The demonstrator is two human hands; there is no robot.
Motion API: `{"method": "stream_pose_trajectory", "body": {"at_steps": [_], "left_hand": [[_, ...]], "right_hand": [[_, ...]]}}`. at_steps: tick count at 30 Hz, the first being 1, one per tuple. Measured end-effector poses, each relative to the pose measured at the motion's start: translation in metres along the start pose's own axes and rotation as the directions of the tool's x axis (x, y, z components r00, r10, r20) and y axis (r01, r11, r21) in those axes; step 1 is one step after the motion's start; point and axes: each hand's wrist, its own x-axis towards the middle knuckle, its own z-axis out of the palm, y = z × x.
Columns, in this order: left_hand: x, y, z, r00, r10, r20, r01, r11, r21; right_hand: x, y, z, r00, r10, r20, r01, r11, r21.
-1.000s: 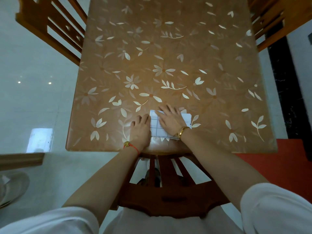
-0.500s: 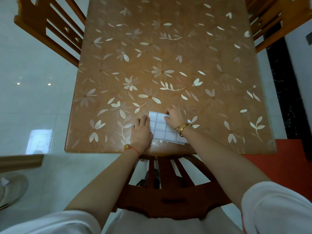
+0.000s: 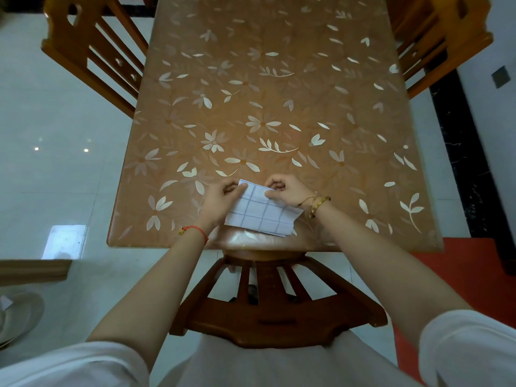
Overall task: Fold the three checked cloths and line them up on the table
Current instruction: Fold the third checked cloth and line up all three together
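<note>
both hands, left hand [image 3: 223, 195] and right hand [image 3: 284, 189], pinched on one folded checked cloth [image 3: 262, 212], lower centre; other two cloths unseen, lining-up judged outstanding.

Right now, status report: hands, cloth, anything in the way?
Left hand pinches checked cloth far corner. Right hand pinches its far edge. Cloth folded, near table edge. No obstruction.

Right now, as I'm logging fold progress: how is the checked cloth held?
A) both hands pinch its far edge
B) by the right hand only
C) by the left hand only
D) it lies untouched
A: the left hand and the right hand each pinch the far edge of the checked cloth.
</note>
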Motion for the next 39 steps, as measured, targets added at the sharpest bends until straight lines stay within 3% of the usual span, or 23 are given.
{"method": "stream_pose_trajectory", "body": {"at_steps": [11, 22, 27, 32, 36, 39], "left_hand": [[-0.049, 0.061, 0.013, 0.979, 0.177, -0.099, -0.171, 0.983, 0.062], [-0.103, 0.101, 0.017, 0.932, 0.161, -0.324, -0.192, 0.979, -0.066], [-0.119, 0.103, 0.018, 0.921, 0.074, -0.383, -0.133, 0.983, -0.129], [-0.135, 0.113, 0.018, 0.94, -0.045, -0.337, -0.042, 0.968, -0.246], [-0.156, 0.118, 0.011, 0.983, -0.164, -0.077, 0.114, 0.891, -0.439], [-0.175, 0.109, 0.003, 0.985, -0.14, 0.099, 0.169, 0.888, -0.428]], "right_hand": [[-0.072, -0.038, -0.009, 0.983, -0.168, -0.076, 0.173, 0.983, 0.056], [-0.158, -0.028, -0.055, 0.965, -0.103, -0.241, 0.145, 0.976, 0.163], [-0.19, -0.031, -0.053, 0.952, 0.052, -0.302, 0.088, 0.898, 0.432], [-0.217, -0.031, -0.034, 0.935, 0.12, -0.333, 0.07, 0.859, 0.507], [-0.236, -0.03, -0.011, 0.836, 0.227, -0.5, 0.091, 0.84, 0.534], [-0.256, -0.029, 0.012, 0.76, 0.256, -0.597, 0.097, 0.864, 0.494]]}}
